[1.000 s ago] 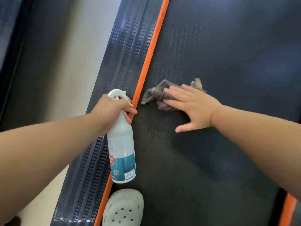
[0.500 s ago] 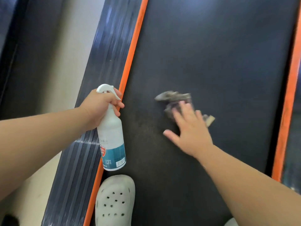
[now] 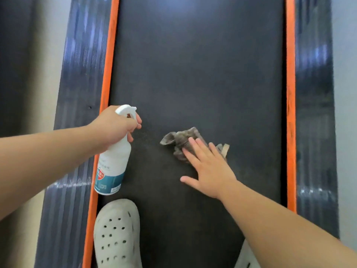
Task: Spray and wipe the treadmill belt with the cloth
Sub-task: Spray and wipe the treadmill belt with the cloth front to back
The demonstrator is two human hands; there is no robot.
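- A dark grey, fine-textured treadmill belt (image 3: 193,74) carries everything and runs on ahead of both hands, between two orange edge strips (image 3: 290,113) with ribbed black side rails (image 3: 77,84) outside them.
- A crumpled grey-brown cloth (image 3: 176,139) lies on the belt under the straight fingers of the right hand (image 3: 209,170), well right of the left hand (image 3: 114,128).
- A white perforated rubber clog (image 3: 117,233) stands on the belt just nearer than the left hand, beside the left strip.
- A white sliver (image 3: 245,256) under the right forearm is probably a second clog.
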